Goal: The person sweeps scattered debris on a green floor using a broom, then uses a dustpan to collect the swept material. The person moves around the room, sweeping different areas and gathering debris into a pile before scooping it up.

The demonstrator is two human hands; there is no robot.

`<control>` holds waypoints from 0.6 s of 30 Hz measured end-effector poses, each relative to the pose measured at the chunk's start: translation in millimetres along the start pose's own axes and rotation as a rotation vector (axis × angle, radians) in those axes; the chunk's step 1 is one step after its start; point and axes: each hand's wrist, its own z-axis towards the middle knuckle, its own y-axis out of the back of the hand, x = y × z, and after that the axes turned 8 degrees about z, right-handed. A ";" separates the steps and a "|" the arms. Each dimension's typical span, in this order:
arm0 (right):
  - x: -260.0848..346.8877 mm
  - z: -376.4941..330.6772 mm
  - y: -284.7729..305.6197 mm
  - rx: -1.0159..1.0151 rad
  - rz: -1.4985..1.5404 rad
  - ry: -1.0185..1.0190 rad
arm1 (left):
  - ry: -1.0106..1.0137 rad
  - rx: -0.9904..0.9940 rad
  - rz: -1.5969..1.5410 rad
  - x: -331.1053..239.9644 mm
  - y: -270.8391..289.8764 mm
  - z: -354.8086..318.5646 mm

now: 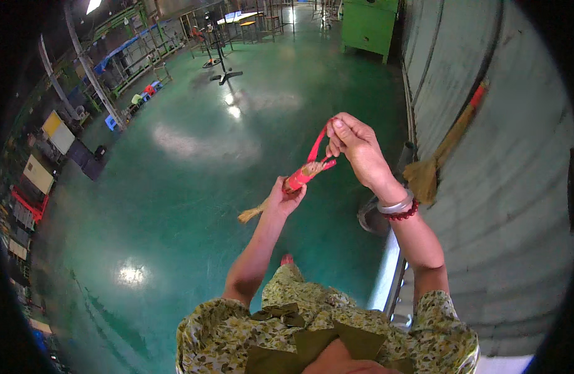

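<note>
Up at the middle of the view, both hands are raised over a glossy green floor (pixel 193 187) that throws back bright patches of light, and between them is one small straw broom handle (pixel 280 193), a rough, fibrous, tan bundle bound near its upper end with smooth red tape. The left hand (pixel 285 198) is curled tight around that bundle, fingers wrapped, with the frayed straw tip poking out at its eight o'clock. From the bound end a single flat red strap (pixel 316 149) rises in a loop toward one o'clock, and the right hand (pixel 352 142) has it pinched, thumb pressed against bunched fingertips at the top of the loop. On that right wrist sit two bracelets: one smooth silver bangle (pixel 396 206) and one string of round dark-red beads (pixel 404 214) just below it. At three o'clock from the hands, a second broom (pixel 446 146) leans against the grey ribbed metal wall (pixel 511 187), its stick pale with a red end, its straw head fanned out low. The person's short sleeves are a floral print in yellow and green
</note>
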 end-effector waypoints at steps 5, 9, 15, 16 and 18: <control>-28.3 94.7 55.7 -0.040 -0.311 0.040 | 0.074 0.078 0.061 -33.7 -48.7 101.7; -27.8 166.5 120.6 -0.093 -0.446 0.076 | 0.230 0.346 0.232 -36.2 -95.4 203.6; 8.3 230.1 238.3 -0.297 -0.623 0.049 | -0.716 0.571 1.827 37.0 -200.6 272.0; 0.1 234.6 246.5 -0.319 -0.636 0.045 | -1.307 0.656 1.898 51.7 -200.0 278.1; 21.4 280.0 285.0 -0.241 -0.941 0.180 | -1.244 0.495 1.722 85.5 -273.5 339.5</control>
